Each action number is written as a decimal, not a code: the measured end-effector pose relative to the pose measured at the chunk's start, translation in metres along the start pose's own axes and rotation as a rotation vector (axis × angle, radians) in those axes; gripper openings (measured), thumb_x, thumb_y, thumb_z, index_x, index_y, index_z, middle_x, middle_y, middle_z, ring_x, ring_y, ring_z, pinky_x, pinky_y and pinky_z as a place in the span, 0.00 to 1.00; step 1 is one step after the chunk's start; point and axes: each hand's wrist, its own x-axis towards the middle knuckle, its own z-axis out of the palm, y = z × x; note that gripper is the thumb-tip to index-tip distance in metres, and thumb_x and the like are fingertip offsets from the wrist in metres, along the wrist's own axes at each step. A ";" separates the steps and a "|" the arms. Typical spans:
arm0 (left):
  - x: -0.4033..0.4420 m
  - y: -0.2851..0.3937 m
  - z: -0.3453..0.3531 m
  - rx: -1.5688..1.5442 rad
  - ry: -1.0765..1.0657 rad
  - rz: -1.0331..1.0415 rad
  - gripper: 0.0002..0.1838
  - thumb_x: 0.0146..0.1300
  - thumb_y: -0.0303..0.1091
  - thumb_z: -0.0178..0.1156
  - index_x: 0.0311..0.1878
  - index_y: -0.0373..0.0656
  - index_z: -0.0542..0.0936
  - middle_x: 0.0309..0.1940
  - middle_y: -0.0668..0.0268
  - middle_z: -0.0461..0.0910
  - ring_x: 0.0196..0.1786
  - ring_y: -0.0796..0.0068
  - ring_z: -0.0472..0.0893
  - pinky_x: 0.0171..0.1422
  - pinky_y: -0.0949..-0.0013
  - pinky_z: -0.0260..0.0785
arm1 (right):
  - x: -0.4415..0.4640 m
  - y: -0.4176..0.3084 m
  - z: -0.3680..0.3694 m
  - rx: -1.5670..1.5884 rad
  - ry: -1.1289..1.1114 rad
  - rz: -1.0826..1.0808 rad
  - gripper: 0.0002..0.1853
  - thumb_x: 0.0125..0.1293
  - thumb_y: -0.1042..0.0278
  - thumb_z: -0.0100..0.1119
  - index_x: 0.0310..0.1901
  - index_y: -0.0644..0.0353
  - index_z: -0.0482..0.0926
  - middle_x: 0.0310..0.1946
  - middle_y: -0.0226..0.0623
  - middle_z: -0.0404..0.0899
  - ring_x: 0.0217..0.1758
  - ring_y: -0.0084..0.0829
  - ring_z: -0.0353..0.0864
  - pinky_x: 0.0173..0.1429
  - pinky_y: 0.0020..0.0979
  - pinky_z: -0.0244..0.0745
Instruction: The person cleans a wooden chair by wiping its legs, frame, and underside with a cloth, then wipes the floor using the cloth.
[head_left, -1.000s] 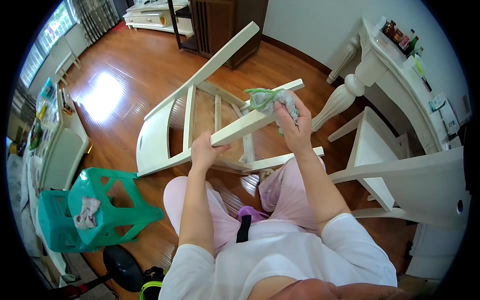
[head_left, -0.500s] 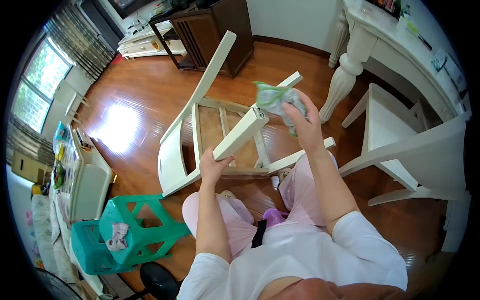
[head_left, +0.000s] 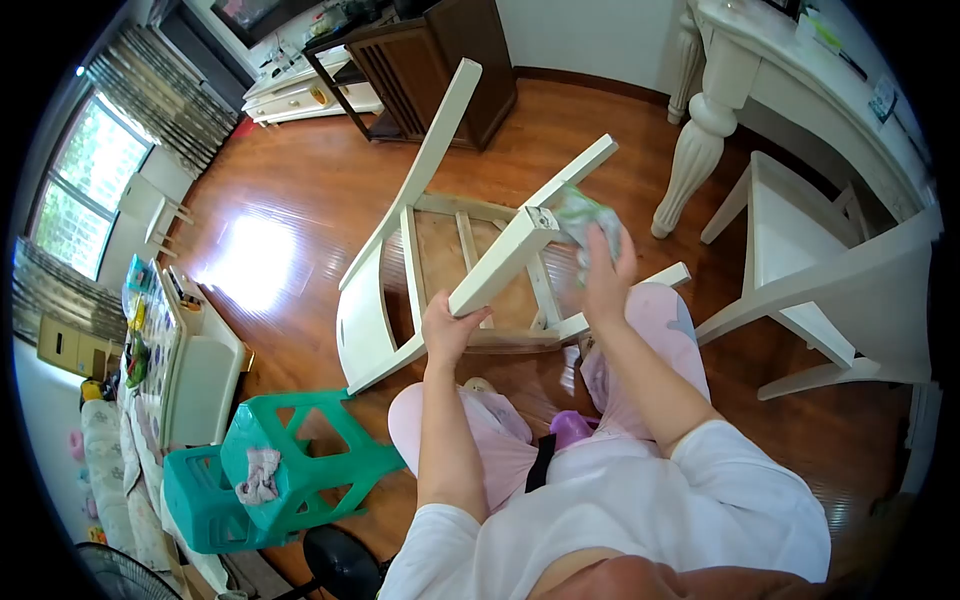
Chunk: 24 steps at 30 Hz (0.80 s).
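A white wooden chair (head_left: 362, 322) lies tipped over on the floor before my knees, its legs pointing toward the right and its underside showing. My left hand (head_left: 449, 328) is wrapped round one chair leg (head_left: 503, 262) near its lower part. By that leg's end, my right hand (head_left: 606, 272) holds a grey and green cloth (head_left: 582, 215), slightly blurred. The cloth is close beside the leg's end; whether they touch is hard to tell.
Green plastic stools (head_left: 290, 460) with a crumpled cloth (head_left: 260, 476) on top stand at the left. Another white chair (head_left: 800, 240) and a white table (head_left: 760, 60) are on the right. A dark cabinet (head_left: 440, 70) stands behind, a fan (head_left: 125, 570) at lower left.
My right hand and the cloth have come off the top of the leg to its end and moved slightly down. My left hand stays on the leg. The view has shifted.
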 end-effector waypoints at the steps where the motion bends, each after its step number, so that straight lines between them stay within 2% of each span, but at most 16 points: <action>1: 0.002 0.003 -0.001 -0.006 0.001 0.003 0.22 0.39 0.40 0.76 0.33 0.38 0.78 0.31 0.57 0.81 0.35 0.60 0.81 0.39 0.63 0.70 | -0.004 -0.003 -0.006 -0.003 -0.002 -0.006 0.13 0.65 0.71 0.53 0.49 0.66 0.72 0.50 0.38 0.74 0.51 0.27 0.72 0.58 0.30 0.66; 3: 0.000 0.006 -0.003 0.050 -0.016 0.051 0.22 0.40 0.41 0.76 0.34 0.38 0.78 0.31 0.55 0.81 0.36 0.59 0.81 0.40 0.62 0.70 | -0.020 -0.012 -0.017 -0.377 -0.141 -0.639 0.13 0.64 0.71 0.52 0.49 0.66 0.71 0.53 0.40 0.71 0.55 0.30 0.70 0.58 0.32 0.66; 4: -0.002 0.005 -0.003 0.055 -0.029 0.042 0.22 0.40 0.41 0.76 0.34 0.38 0.78 0.31 0.55 0.81 0.36 0.59 0.81 0.40 0.62 0.70 | -0.029 -0.026 -0.007 -0.410 -0.166 -0.773 0.15 0.57 0.69 0.60 0.45 0.62 0.75 0.49 0.44 0.70 0.52 0.42 0.70 0.57 0.39 0.66; 5: -0.001 0.006 -0.004 0.055 -0.020 0.054 0.22 0.40 0.41 0.76 0.35 0.38 0.78 0.31 0.55 0.81 0.37 0.58 0.81 0.40 0.62 0.71 | -0.032 -0.024 0.002 -0.415 -0.153 -0.761 0.15 0.57 0.69 0.60 0.45 0.62 0.75 0.49 0.44 0.70 0.52 0.42 0.70 0.57 0.39 0.66; 7: 0.001 0.005 -0.003 0.062 -0.018 0.078 0.23 0.40 0.41 0.76 0.35 0.38 0.78 0.32 0.55 0.81 0.37 0.58 0.81 0.40 0.62 0.71 | -0.028 -0.019 0.019 -0.644 -0.329 -1.038 0.17 0.50 0.70 0.62 0.43 0.59 0.76 0.47 0.42 0.71 0.50 0.46 0.69 0.56 0.40 0.65; 11: 0.005 -0.006 0.000 0.015 -0.022 0.074 0.23 0.41 0.40 0.75 0.37 0.38 0.78 0.31 0.55 0.81 0.37 0.59 0.81 0.41 0.62 0.71 | -0.031 0.059 0.007 -0.741 -0.366 -1.103 0.18 0.45 0.72 0.63 0.43 0.58 0.77 0.47 0.39 0.71 0.48 0.47 0.68 0.53 0.41 0.64; 13: 0.004 -0.007 0.000 -0.023 -0.040 0.053 0.23 0.41 0.40 0.75 0.37 0.38 0.78 0.31 0.55 0.81 0.37 0.59 0.81 0.41 0.62 0.71 | -0.041 0.085 -0.010 -0.736 -0.589 -0.922 0.18 0.46 0.74 0.62 0.42 0.58 0.77 0.47 0.37 0.72 0.47 0.45 0.69 0.51 0.40 0.65; 15: 0.003 -0.007 -0.001 0.008 -0.075 0.029 0.21 0.42 0.39 0.75 0.37 0.38 0.78 0.32 0.55 0.81 0.36 0.59 0.81 0.41 0.62 0.71 | -0.045 0.081 -0.016 -0.759 -0.629 -0.844 0.18 0.45 0.77 0.60 0.42 0.58 0.78 0.47 0.37 0.73 0.47 0.44 0.69 0.50 0.40 0.65; 18: 0.004 -0.010 -0.001 -0.003 -0.066 0.079 0.20 0.43 0.35 0.73 0.37 0.37 0.77 0.32 0.54 0.80 0.38 0.57 0.81 0.41 0.61 0.71 | -0.054 0.025 -0.005 -0.724 -0.523 -0.876 0.18 0.44 0.78 0.60 0.41 0.58 0.79 0.46 0.35 0.73 0.47 0.43 0.69 0.51 0.39 0.65; 20: 0.004 -0.011 -0.001 -0.008 -0.073 0.148 0.20 0.43 0.32 0.72 0.39 0.37 0.77 0.33 0.53 0.80 0.39 0.55 0.81 0.42 0.59 0.71 | -0.048 -0.003 0.021 -0.592 -0.382 -1.105 0.18 0.41 0.74 0.63 0.39 0.57 0.79 0.45 0.35 0.71 0.48 0.42 0.67 0.52 0.40 0.65; 23: 0.002 -0.002 -0.007 0.038 -0.096 0.176 0.20 0.43 0.29 0.71 0.41 0.37 0.76 0.34 0.54 0.80 0.39 0.55 0.81 0.42 0.59 0.71 | -0.036 0.023 0.032 -0.760 -0.371 -1.147 0.19 0.41 0.75 0.64 0.40 0.54 0.81 0.44 0.31 0.72 0.47 0.40 0.68 0.51 0.37 0.66; 24: 0.002 -0.003 -0.008 0.045 -0.097 0.180 0.20 0.43 0.29 0.71 0.41 0.37 0.76 0.34 0.54 0.80 0.39 0.55 0.81 0.42 0.59 0.71 | -0.032 0.050 0.025 -0.731 -0.429 -1.222 0.20 0.42 0.77 0.64 0.41 0.51 0.82 0.45 0.28 0.72 0.47 0.38 0.68 0.51 0.37 0.67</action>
